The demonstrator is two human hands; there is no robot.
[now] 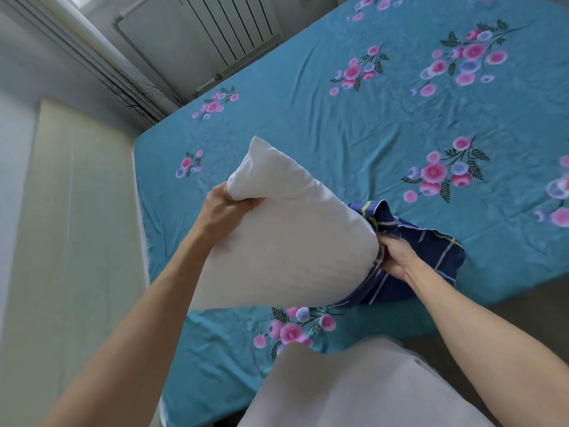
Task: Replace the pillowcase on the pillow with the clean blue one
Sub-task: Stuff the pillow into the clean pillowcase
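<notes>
A bare white pillow [277,235] is held up over the bed, one corner pointing up and away. My left hand [228,208] grips it near that upper end. A dark blue pillowcase [431,260] with pale and yellow stripes covers only the pillow's lower right end and bunches onto the bed. My right hand [397,254] is closed on the pillowcase's edge where it meets the pillow. The far end of the pillow inside the pillowcase is hidden.
The bed carries a teal sheet [338,134] with pink and purple flowers. A white radiator [200,35] stands on the wall behind it. A pale yellow panel [77,226] runs along the bed's left side. My light grey clothing [354,389] fills the bottom.
</notes>
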